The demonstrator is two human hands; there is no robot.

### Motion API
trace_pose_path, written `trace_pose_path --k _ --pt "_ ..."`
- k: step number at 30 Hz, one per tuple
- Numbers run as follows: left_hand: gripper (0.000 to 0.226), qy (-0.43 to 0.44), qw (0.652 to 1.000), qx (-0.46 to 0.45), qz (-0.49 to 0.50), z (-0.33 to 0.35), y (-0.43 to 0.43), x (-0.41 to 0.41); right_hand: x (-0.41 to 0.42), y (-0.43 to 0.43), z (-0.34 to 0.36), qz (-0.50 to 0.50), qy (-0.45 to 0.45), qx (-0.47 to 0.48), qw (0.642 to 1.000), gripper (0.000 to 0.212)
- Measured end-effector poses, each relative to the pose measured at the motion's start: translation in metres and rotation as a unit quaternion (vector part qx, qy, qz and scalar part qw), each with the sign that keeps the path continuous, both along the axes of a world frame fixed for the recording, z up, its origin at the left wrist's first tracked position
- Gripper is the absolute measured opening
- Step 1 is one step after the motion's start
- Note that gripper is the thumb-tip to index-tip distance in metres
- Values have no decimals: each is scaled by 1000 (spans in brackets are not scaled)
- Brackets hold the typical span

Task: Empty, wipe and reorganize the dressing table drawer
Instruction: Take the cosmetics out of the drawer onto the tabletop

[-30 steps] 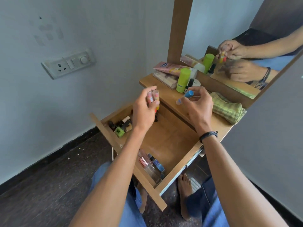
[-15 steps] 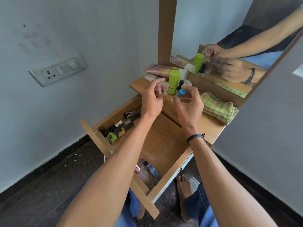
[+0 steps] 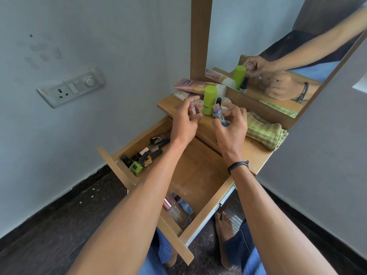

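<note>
Hands point(image 3: 183, 126) point(image 3: 231, 132) advanced over wooden tabletop point(image 3: 256, 149), pinching slim tubes point(image 3: 199, 106).

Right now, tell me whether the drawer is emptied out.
Not empty: the open drawer holds small bottles along its left wall and glass bottles against its front panel.

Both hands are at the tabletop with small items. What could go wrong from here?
1. The left hand holds small pink bottles right beside the upright green bottle; a nudge could topple it.
2. The right hand pinches a blue-capped tube near the tabletop edge; released there, it may roll into the open drawer.
</note>
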State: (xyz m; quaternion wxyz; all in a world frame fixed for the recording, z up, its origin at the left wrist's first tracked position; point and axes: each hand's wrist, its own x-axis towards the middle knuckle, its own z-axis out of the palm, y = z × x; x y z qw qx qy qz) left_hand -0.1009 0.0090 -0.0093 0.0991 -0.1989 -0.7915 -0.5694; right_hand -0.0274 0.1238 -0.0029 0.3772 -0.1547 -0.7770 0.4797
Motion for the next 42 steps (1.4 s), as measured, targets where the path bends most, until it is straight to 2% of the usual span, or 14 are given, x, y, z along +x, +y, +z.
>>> trace_pose_path --k 6,13,23,29,35,42 --pt "49 43 999 -13 -16 -6 0 -4 -5 6 -1 49 -62 0 997 44" --pt "48 66 996 -34 -47 -7 0 -6 -6 4 -1 53 -42 -55 996 27" --pt "45 59 994 -71 -53 0 -5 -7 -11 1 -10 18 -68 24 997 31" --pt "53 44 994 -83 -63 3 -3 -8 -13 -1 -11 22 -85 29 996 35" --pt "77 -11 995 -66 -68 -3 -6 -6 -11 -3 -7 16 -92 24 995 39" --pt "84 -28 995 -75 -57 -12 -15 -10 -10 -3 -7 14 -89 18 996 37"
